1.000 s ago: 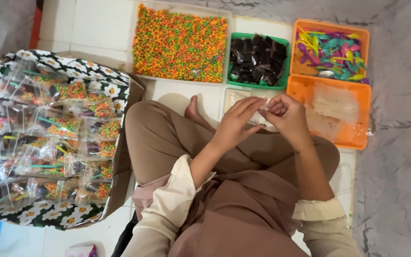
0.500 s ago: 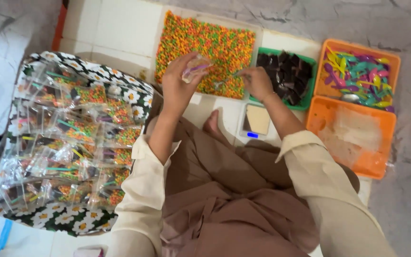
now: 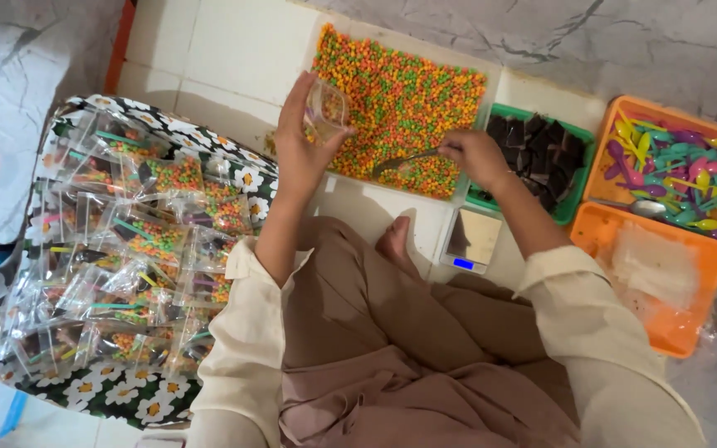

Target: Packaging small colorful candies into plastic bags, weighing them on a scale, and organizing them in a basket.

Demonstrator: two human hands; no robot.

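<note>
Your left hand is raised over the near-left edge of the tray, fingers curled around a small clear plastic pouch — thin, glossy and held open at the top. Your right hand is closed on the handle of a slim metal spoon, whose bowl lies in the heap of tiny round orange, green and yellow candy pellets filling the shallow white rectangular tray. Just right of that tray sits a green plastic tray of dark, flat chocolate pieces, and beyond it an orange plastic tray of bright, smooth plastic spoons in mixed colours. Nearer you on that side, a second orange tray holds a limp stack of clear bags. A small digital scale with a brushed metal plate rests on the white tile floor between your bare foot and the trays. To your left, a fabric-lined box with a daisy print is piled with crinkled, filled clear packets — each showing pellets and a coloured spoon.
</note>
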